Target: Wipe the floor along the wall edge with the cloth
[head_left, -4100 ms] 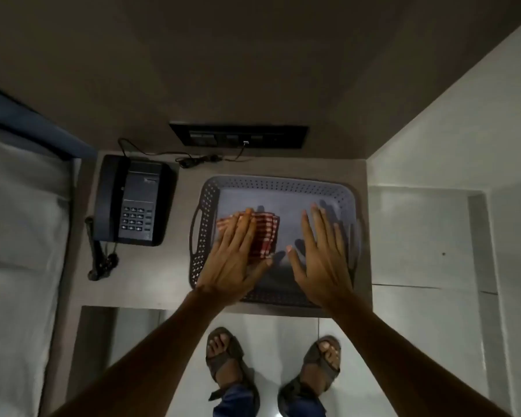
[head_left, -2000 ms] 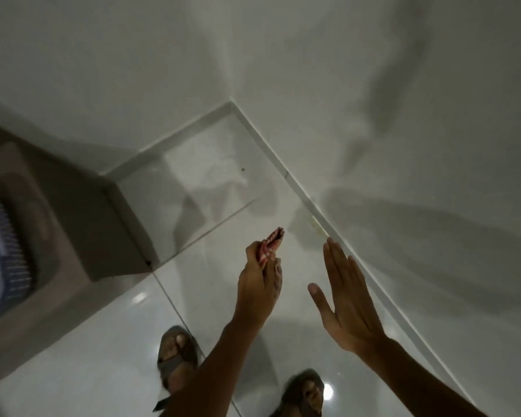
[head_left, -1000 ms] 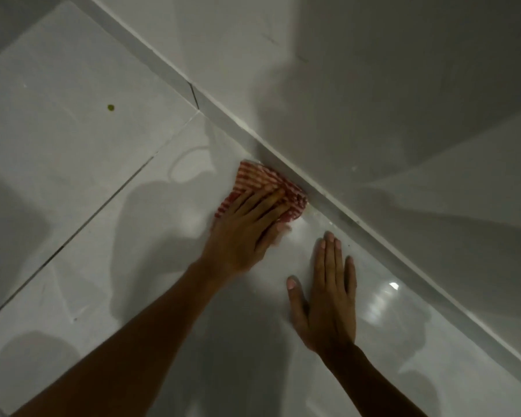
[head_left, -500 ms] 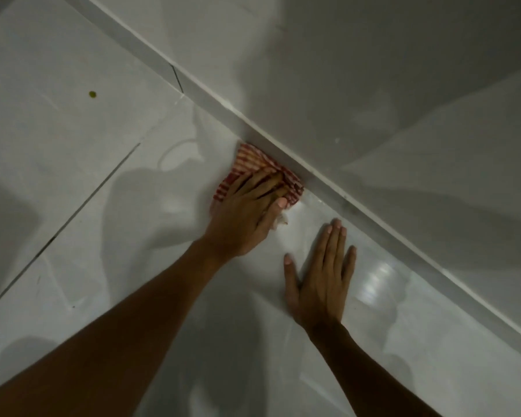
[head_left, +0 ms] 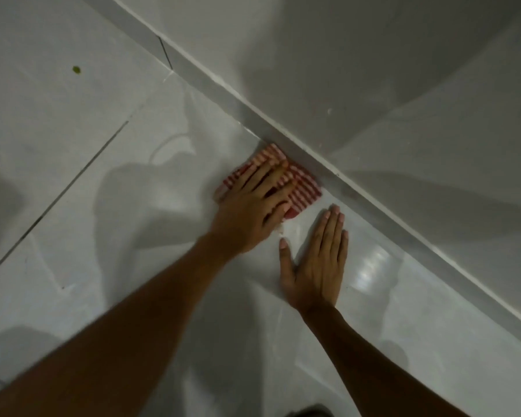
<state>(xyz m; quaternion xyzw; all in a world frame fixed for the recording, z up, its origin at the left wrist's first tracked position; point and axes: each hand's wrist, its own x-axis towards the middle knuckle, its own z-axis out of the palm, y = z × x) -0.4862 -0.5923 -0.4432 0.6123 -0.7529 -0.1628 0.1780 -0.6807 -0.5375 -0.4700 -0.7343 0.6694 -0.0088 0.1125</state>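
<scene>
A red-and-white striped cloth (head_left: 304,191) lies flat on the glossy white floor tile, its far edge against the skirting (head_left: 358,203) at the foot of the wall. My left hand (head_left: 253,206) presses down on the cloth with fingers stretched out, covering most of it. My right hand (head_left: 319,263) rests flat on the bare floor just right of the cloth, palm down, fingers together, holding nothing.
The wall (head_left: 373,85) runs diagonally from upper left to lower right. A small dark speck (head_left: 76,69) sits on the tile at upper left. Dark grout lines (head_left: 73,179) cross the floor. A sandal tip (head_left: 310,412) shows at the bottom edge.
From the tray on the table the cloth came down to the floor. In the last second my left hand slid it a little along the skirting toward my right hand.
</scene>
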